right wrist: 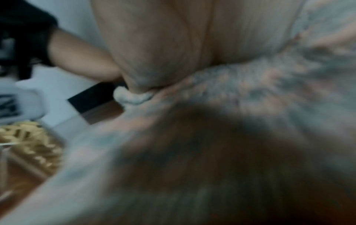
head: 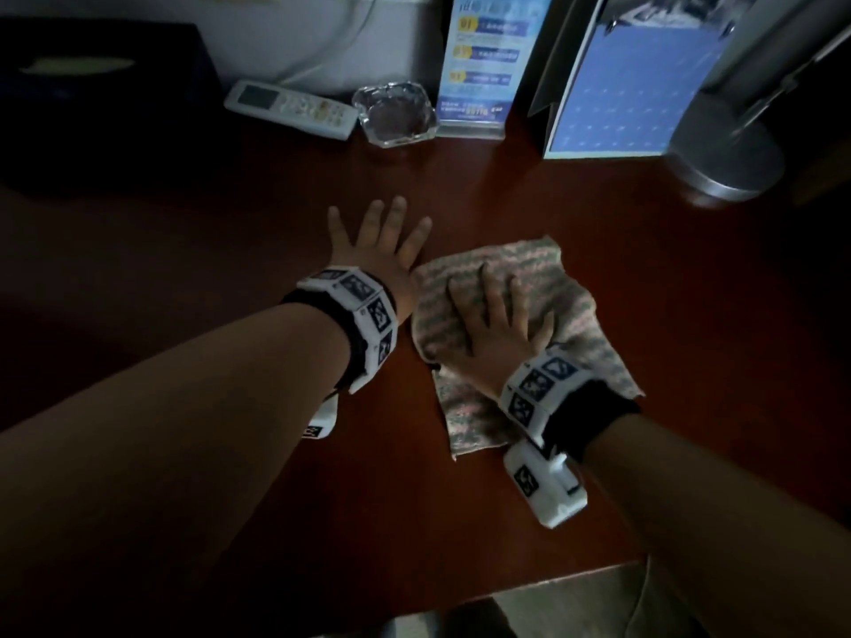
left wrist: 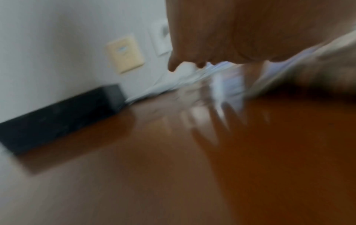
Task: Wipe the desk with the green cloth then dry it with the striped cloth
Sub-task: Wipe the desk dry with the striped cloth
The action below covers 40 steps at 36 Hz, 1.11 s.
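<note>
The striped cloth (head: 529, 274), pink and grey-green, lies crumpled on the reddish-brown desk (head: 598, 476) at centre right. My right hand (head: 495, 315) presses flat on it with fingers spread; in the blurred right wrist view its palm (right wrist: 173, 38) bears down on the striped cloth (right wrist: 260, 91). My left hand (head: 382, 237) lies flat on the bare desk just left of the cloth, fingers straight and spread, holding nothing. In the left wrist view, my left hand (left wrist: 231, 30) hovers low over the desk (left wrist: 154, 167). No green cloth is in view.
Along the back stand a white remote (head: 290, 108), a glass ashtray (head: 396, 115), a blue leaflet stand (head: 488, 62), a blue folder (head: 631, 85) and a silver lamp base (head: 727, 154). A black box (head: 101, 99) sits back left. The desk's front edge (head: 529, 587) runs near my right forearm.
</note>
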Each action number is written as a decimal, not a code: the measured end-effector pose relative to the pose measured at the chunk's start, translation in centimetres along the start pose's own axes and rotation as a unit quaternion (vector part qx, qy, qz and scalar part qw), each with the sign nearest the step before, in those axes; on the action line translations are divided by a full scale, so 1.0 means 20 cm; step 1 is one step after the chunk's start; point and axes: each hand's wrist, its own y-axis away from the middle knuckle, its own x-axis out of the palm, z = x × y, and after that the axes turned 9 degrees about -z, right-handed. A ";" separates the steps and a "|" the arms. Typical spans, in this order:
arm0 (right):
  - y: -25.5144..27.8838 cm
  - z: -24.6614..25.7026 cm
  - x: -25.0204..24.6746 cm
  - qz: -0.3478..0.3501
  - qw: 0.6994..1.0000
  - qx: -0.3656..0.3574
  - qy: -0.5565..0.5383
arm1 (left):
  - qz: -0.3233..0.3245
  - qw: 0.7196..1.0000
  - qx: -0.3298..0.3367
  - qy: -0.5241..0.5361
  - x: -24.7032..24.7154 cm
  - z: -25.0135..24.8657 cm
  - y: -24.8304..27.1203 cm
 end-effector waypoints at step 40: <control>0.91 -0.05 0.38 -0.100 0.992 -0.070 -0.008 | 0.082 0.996 0.011 0.013 0.22 -0.25 0.22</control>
